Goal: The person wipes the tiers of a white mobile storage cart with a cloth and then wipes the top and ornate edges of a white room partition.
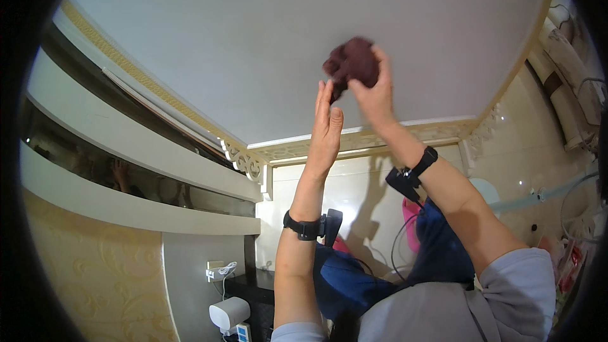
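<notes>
My right hand (377,92) grips a bunched dark maroon cloth (358,61) with thumb and fingers, over the wide pale surface of a piece of furniture with carved cream trim. Just left of it is my left hand (327,123), its fingers extended and held together, the thumb beside them. Its fingertips come close to the hanging lower part of the cloth; whether they touch it cannot be told. Each wrist wears a black strap with a device.
A curved white and dark panelled board (142,152) runs along the left. Below it are a white rounded device (229,312), a plugged-in charger and a dark stand (254,285). Clothes or cushions (570,90) lie at the right. Carved trim (247,161) edges the near corner.
</notes>
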A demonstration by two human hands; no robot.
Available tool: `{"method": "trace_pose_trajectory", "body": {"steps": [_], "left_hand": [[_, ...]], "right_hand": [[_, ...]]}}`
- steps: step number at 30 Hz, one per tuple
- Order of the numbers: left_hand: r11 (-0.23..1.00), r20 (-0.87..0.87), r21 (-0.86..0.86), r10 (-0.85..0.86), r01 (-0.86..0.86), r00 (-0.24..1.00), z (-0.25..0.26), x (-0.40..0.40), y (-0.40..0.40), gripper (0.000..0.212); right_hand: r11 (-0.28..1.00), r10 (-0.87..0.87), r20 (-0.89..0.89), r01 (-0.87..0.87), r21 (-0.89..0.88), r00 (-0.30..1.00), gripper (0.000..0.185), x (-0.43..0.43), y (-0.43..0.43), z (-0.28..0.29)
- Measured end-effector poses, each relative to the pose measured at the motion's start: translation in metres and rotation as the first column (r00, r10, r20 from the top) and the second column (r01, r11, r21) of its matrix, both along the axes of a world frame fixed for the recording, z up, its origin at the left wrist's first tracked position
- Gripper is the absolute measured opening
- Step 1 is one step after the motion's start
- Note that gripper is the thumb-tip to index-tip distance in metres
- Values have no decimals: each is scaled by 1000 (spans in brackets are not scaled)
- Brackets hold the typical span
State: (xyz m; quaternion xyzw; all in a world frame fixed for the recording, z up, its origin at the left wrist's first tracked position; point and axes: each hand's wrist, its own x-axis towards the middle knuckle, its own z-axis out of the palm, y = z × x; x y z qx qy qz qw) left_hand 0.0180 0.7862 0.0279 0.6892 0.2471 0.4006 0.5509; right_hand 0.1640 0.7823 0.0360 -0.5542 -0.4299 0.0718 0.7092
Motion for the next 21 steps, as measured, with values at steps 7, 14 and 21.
{"method": "trace_pose_trajectory", "body": {"steps": [7, 14, 21], "left_hand": [[981, 8, -122, 150, -148, 989, -29, 12, -2, 62], [933, -165, -350, 27, -85, 986, -57, 45, -28, 58], [927, -190, -363, 24, -93, 982, -66, 38, -27, 58]], "right_hand": [[961, -256, 758, 240, 134, 601, 68, 57, 0, -17], [966, 84, 801, 148, -210, 592, 56, 79, -40, -99], [886, -401, 382, 459, -72, 833, 56, 141, -67, -88]]}}
